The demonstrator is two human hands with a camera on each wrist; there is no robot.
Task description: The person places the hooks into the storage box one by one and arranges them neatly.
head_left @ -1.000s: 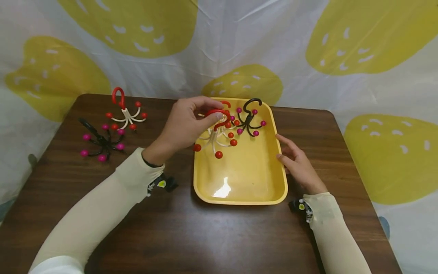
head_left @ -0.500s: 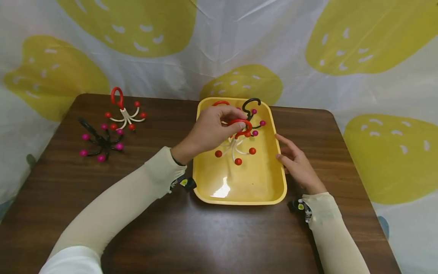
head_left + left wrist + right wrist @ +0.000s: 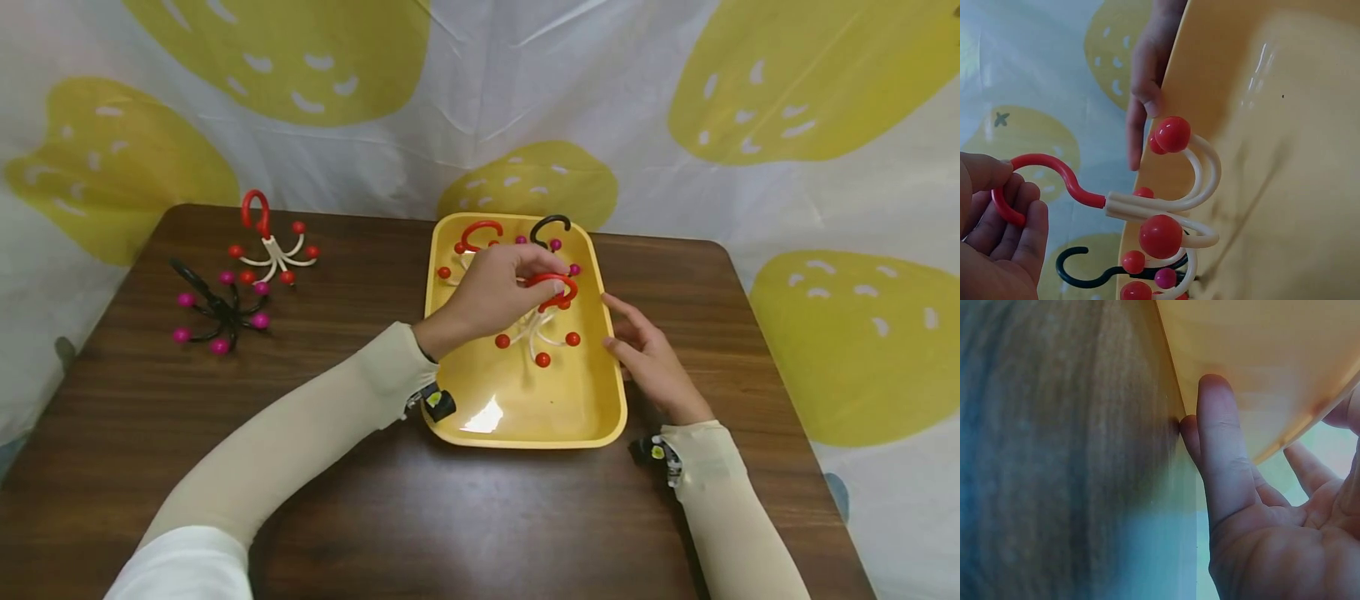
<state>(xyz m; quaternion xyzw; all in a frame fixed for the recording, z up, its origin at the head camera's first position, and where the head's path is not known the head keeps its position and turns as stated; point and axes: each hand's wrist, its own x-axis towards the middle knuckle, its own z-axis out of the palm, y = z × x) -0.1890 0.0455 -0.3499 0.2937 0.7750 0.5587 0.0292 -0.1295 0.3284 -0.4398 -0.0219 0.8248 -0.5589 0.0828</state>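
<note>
1. Container: a shallow, glossy yellow plastic tray with rounded corners [image 3: 577, 383] is sitting on a dark brown wood-grain table [image 3: 450, 517]. Light is glinting off its floor toward the near side.
2. Left hand [image 3: 487, 287]: reaching over the tray, its thumb and fingertips are pinching the curved top of a red-hooked hanger with white curved arms and red ball tips [image 3: 1132, 206].
3. Position of that piece: it is hanging, arms downward, over about the middle of the tray. From where I am standing, I cannot tell whether its lowest balls are touching the floor.
4. Contents, far left: a matching red-and-white hanger [image 3: 480, 223] is resting inside, partly hidden behind the left hand.
5. Contents, far right: a black-hooked hanger with magenta ball tips [image 3: 534, 232] is resting inside, also partly covered by that hand.
6. Right hand [image 3: 656, 362]: its fingers are lying nearly straight and spread, touching the tray's right wall from outside.
7. Outside the container: on the table's left, well apart from the tray, a red-and-white hanger with an upright hook [image 3: 274, 248] is standing behind a black-and-magenta hanger with a slanting hook [image 3: 222, 310].
8. Backdrop: a white cloth printed with yellow fruit shapes [image 3: 487, 67] is hanging beyond the table.
</note>
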